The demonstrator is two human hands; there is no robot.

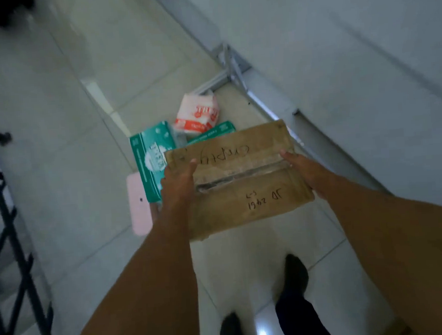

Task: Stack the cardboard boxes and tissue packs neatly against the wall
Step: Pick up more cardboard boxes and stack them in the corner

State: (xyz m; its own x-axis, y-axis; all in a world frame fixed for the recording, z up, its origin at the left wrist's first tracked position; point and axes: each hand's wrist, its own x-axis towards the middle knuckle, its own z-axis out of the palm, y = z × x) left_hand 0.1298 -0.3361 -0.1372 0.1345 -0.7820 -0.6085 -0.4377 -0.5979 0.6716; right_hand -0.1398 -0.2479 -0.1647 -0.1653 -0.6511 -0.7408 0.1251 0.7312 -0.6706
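A brown cardboard box [241, 173] with handwriting and clear tape on top hangs above the tiled floor, held from both sides. My left hand [178, 186] grips its left edge and my right hand [304, 173] grips its right edge. Beyond the box, on the floor, lie a green tissue pack [150, 156], a second green pack [212, 131] partly hidden behind the box, and a white and red tissue pack [198, 114]. The white wall [351, 66] runs along the right.
A pink flat object [138, 204] lies on the floor left of the green pack. A grey metal bracket [230, 70] sits at the wall's base. A black metal frame [2, 235] stands at the left. My feet [295, 272] are below the box.
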